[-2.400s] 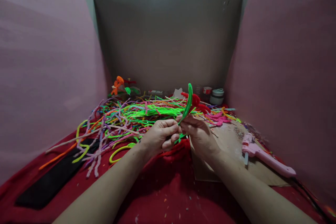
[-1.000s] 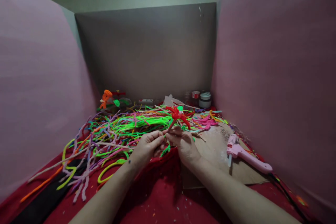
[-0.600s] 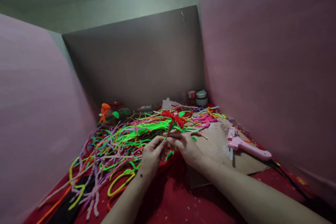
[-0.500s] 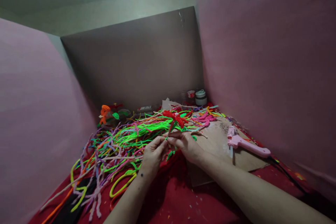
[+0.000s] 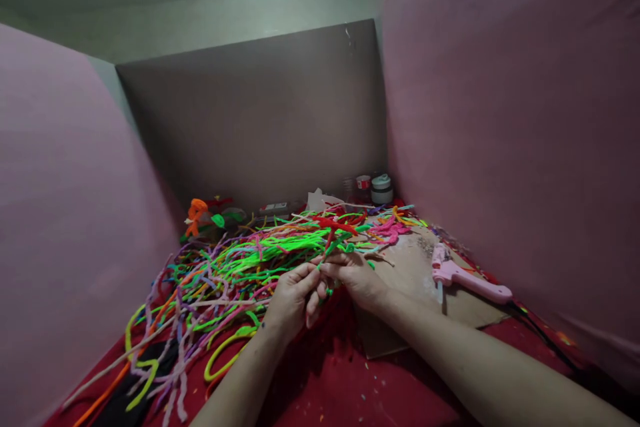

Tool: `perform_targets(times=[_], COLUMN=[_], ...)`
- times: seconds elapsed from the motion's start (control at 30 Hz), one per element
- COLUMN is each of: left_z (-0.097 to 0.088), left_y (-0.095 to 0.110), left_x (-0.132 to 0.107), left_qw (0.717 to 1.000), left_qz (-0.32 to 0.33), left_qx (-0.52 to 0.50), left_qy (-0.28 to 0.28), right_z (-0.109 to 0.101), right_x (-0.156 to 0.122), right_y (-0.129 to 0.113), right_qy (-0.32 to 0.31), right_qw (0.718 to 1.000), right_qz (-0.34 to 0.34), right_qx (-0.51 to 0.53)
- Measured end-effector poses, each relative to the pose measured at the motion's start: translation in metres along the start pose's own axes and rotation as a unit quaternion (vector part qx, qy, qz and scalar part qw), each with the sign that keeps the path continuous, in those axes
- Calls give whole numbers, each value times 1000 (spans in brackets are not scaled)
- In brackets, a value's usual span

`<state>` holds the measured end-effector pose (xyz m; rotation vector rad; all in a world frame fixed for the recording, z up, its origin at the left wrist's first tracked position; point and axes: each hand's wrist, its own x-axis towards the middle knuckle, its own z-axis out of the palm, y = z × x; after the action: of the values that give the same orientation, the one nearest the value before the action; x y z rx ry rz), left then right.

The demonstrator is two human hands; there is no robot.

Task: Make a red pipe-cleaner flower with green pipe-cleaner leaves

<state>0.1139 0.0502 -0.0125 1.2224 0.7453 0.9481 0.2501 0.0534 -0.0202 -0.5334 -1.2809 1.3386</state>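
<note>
Both hands meet over the front of a heap of pipe cleaners [image 5: 285, 245]. My left hand [image 5: 296, 290] is closed in a pinch on the green stem of a red pipe-cleaner flower [image 5: 336, 224]. Beside it, my right hand [image 5: 356, 277] pinches the same stem a little higher, its fingertips almost touching the left ones. The flower's red petals point away from me above the fingers, with a green piece alongside them. Part of the stem is hidden by the fingers.
A pink glue gun [image 5: 465, 277] rests on a cardboard sheet [image 5: 413, 267] at the right, its cord trailing forward. An orange pipe-cleaner flower [image 5: 197, 213] stands at the back left. A lidded jar [image 5: 381, 189] is at the back. Red cloth [image 5: 345, 380] covers the surface; pink walls flank it.
The red flower has turned and tipped, so its petals now look edge-on and more green shows beside them. My left fingers have shifted around the stem. The view has moved slightly.
</note>
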Motion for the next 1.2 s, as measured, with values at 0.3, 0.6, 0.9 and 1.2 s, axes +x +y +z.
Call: perform_targets(times=[0.3, 0.6, 0.9, 1.2], left_z=[7, 9, 2, 7], left_y=[0, -3, 1, -1], left_x=[-1, 0, -2, -3], left_qw=[998, 992, 973, 979], left_qz=[-19, -37, -116, -101], left_qx=[-62, -117, -198, -174], left_qy=[21, 32, -16, -38], right_z=[1, -3, -4, -1], right_x=[0, 1, 0, -5], right_y=[-2, 4, 10, 4], right_qy=[29, 68, 65, 89], right_qw=[999, 996, 995, 993], right_qz=[5, -3, 29, 56], right_qx=[-22, -62, 77, 51])
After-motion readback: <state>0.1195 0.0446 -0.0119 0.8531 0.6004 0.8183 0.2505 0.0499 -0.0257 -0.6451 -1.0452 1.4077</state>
